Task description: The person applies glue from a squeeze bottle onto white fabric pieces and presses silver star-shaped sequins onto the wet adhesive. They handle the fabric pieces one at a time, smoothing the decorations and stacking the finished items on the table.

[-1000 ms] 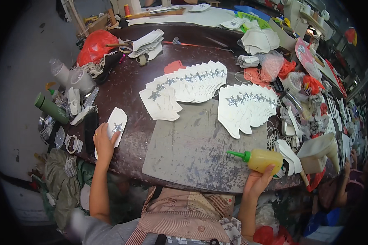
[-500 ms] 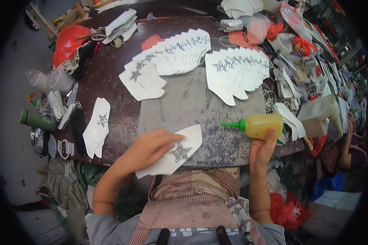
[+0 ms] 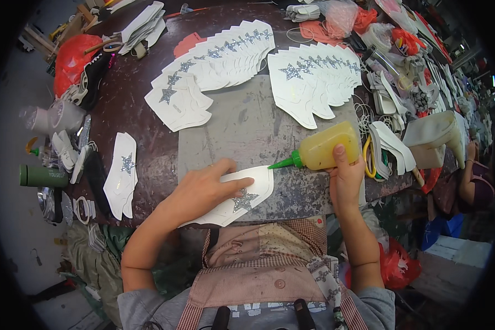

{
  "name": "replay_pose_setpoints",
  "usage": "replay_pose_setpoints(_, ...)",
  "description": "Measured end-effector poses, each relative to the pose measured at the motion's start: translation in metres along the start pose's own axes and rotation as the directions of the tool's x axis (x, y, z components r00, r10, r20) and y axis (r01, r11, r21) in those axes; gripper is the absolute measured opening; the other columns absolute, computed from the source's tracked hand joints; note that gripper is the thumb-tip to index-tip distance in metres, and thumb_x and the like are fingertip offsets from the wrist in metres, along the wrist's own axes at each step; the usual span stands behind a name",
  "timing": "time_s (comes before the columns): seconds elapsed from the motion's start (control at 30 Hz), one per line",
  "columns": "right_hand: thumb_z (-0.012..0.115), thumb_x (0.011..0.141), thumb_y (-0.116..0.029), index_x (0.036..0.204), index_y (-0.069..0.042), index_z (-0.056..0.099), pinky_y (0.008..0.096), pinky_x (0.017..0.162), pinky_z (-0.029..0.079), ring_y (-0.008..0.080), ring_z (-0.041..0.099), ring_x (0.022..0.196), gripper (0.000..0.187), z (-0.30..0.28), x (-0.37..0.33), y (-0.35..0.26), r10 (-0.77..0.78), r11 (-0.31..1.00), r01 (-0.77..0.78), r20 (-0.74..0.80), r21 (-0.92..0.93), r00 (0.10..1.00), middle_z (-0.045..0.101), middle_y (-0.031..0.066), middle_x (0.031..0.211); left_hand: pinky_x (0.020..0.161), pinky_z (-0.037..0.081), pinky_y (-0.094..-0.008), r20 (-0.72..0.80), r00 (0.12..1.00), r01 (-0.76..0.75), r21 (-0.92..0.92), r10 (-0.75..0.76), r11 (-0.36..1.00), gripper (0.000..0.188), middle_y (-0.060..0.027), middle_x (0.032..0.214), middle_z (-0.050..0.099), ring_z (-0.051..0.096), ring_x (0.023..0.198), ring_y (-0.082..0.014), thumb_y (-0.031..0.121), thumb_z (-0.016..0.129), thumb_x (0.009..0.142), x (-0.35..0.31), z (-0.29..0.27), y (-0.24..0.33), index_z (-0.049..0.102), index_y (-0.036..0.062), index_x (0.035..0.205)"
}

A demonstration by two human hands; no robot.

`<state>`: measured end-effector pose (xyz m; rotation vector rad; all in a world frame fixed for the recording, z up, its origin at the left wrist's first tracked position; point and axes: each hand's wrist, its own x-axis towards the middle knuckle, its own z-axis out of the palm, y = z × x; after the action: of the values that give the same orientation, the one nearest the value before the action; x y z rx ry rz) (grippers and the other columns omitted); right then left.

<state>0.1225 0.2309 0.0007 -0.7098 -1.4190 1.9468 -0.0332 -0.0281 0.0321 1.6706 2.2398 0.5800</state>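
Pressing on a white starred piece (image 3: 263, 190) with the left hand (image 3: 201, 190), with fingers spread rather than closed, one laid across the white face just above the silver star (image 3: 245, 201), another reaching past the upper edge; cannot tell the placing of the fingertips hidden behind; on the near edge of the grey mat (image 3: 231, 124), close in front of the pink apron (image 3: 247, 283), with the piece's lower edge toward the body; gripping a yellow bottle (image 3: 327, 146) in the right hand (image 3: 346, 179), with the thumb against the near side and the other fingers curled beneath, partly out of sight; tilted leftward and down, with the green nozzle (image 3: 285, 162) at the piece's upper right corner; cannot tell contact from a slight gap there; beyond, on the dark table (image 3: 154, 159) and mat, a left fan of starred pieces (image 3: 223, 69) and a right fan of starred pieces (image 3: 316, 82), both overlapping; to the left, a loose starred stack (image 3: 118, 179) near a green flask (image 3: 43, 176); to the right, curved white strips (image 3: 393, 146) beside a translucent tub (image 3: 426, 146)
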Motion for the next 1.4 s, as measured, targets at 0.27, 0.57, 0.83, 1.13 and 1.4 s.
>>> replay_pose_setpoints(0.27, 0.076, 0.091, -0.033, 0.118, 0.002, 0.058, 0.0277, 0.084, 0.049, 0.0122, 0.060, 0.093, 0.048, -0.010, -0.025, -0.006, -0.017, 0.994, 0.020, 0.021, -0.108, 1.000, 0.063, 0.0046, 0.103, 0.066, 0.054, -0.0371, -0.017, 1.000, -0.010, -0.006, 0.010, 1.000, 0.038, -0.0062, 0.108, 0.059, 0.066, 0.087, -0.0237, 0.027, 0.073, 0.085, 0.000, 0.002, -0.002, 0.070, 0.0308, 0.123)
replay_pose_setpoints(0.57, 0.076, 0.091, -0.035, 0.125, 0.003, 0.053, 0.0286, 0.088, 0.048, 0.0137, 0.060, 0.099, 0.056, -0.009, -0.052, -0.009, -0.075, 0.991, 0.082, -0.069, 0.107, 0.995, 0.062, 0.0066, 0.110, 0.060, 0.048, -0.0333, -0.429, 0.868, 0.106, -0.332, -0.250, 0.937, 0.029, -0.0053, 0.101, 0.059, 0.057, 0.068, -0.0186, 0.009, 0.076, 0.083, -0.007, 0.029, 0.026, 0.075, 0.0147, 0.111)
replay_pose_setpoints(0.83, 0.075, 0.092, -0.036, 0.122, 0.003, 0.054, 0.0266, 0.085, 0.047, 0.0123, 0.059, 0.095, 0.054, -0.003, -0.039, 0.004, -0.085, 0.996, 0.085, -0.008, -0.041, 0.996, 0.062, 0.0055, 0.108, 0.054, 0.045, -0.0318, -0.528, 0.826, 0.180, -0.083, -0.197, 0.980, 0.027, -0.0051, 0.099, 0.059, 0.051, 0.061, -0.0163, 0.009, 0.077, 0.082, 0.002, 0.046, 0.017, 0.075, 0.0138, 0.109)
replay_pose_setpoints(1.13, 0.076, 0.090, -0.039, 0.120, 0.003, 0.056, 0.0268, 0.086, 0.047, 0.0119, 0.058, 0.095, 0.056, -0.003, -0.031, 0.007, -0.121, 0.982, 0.115, -0.028, -0.150, 0.992, 0.062, 0.0048, 0.105, 0.057, 0.050, -0.0355, -0.502, 0.838, 0.205, -0.074, -0.214, 0.976, 0.025, -0.0083, 0.102, 0.061, 0.061, 0.071, -0.0238, 0.012, 0.075, 0.083, 0.000, 0.044, 0.019, 0.074, 0.0138, 0.109)
replay_pose_setpoints(1.4, 0.077, 0.088, -0.042, 0.123, 0.003, 0.055, 0.0284, 0.088, 0.047, 0.0127, 0.058, 0.097, 0.060, -0.005, -0.045, -0.002, -0.039, 0.999, 0.038, -0.012, -0.037, 0.999, 0.062, 0.0051, 0.106, 0.055, 0.047, -0.0325, -0.548, 0.814, 0.193, -0.053, -0.190, 0.980, 0.027, -0.0051, 0.100, 0.060, 0.054, 0.064, -0.0188, 0.011, 0.076, 0.082, -0.001, 0.047, 0.017, 0.075, 0.0145, 0.109)
